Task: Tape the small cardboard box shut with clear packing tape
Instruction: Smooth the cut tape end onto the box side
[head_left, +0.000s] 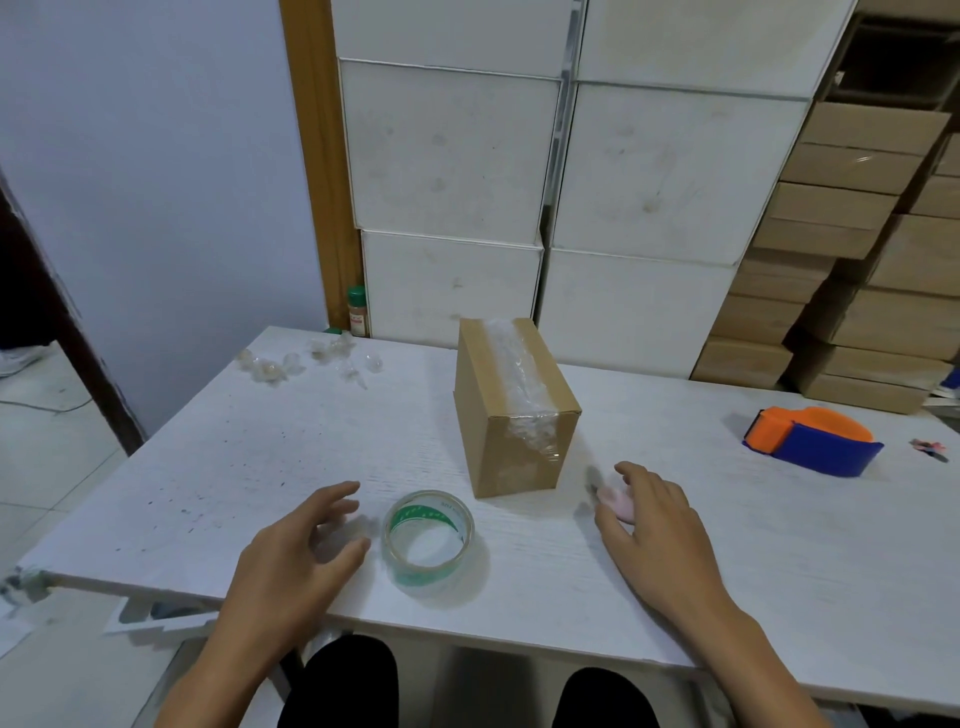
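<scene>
A white table (218, 467) fills the lower part of the view, with stacks of white boxes (452, 171) and brown cartons (841, 218) against the wall behind it. Near the far left corner of the table lies a scatter of crumpled clear tape scraps (311, 358), and just past that edge stands a small jar with a green lid (357, 310). Far to the right rests an orange and blue tape dispenser (810, 440), well apart from everything else.

The small cardboard box (511, 410) stands upright at the middle of the table, its flaps closed, with a wrinkled strip of clear tape (524, 384) running along the top seam and down the near face (what is inside cannot be seen). Nothing lies between the box and the hands.

In front of the box, lying flat, is the roll of clear packing tape (430, 535), with a green-printed core. The left hand (296, 561) hovers just beside it, fingers spread and curled wide, holding nothing. The right hand (654, 525) is to the right of the box, loosely open, with its fingers over a small pink object (618, 506); whether it grips that object cannot be told, as the area is blurred.
</scene>
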